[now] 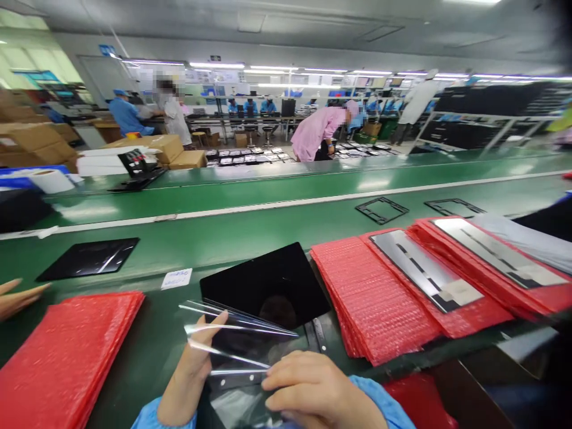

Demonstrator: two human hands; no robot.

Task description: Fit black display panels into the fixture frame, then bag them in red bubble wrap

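My left hand [196, 369] pinches one side of a clear plastic film [232, 339], its thumb raised against the sheet. My right hand [308, 387] grips the film's lower edge, with the fingers curled over it. The film curls and catches the light over the lower part of a glossy black tablet-sized panel [263, 286], which lies tilted on the green belt. I cannot tell whether the film is attached to the panel. A stack of red bubble-wrap bags [375, 298] lies to the right of my hands, and another red stack [67, 363] lies to the left.
Another person's fingers [18, 298] enter at the left edge. A second black panel [89, 259] and a small paper label [176, 278] lie on the green conveyor belt [286, 226]. Black frames [382, 210] lie beyond it. Further back are cardboard boxes [165, 148] and co-workers.
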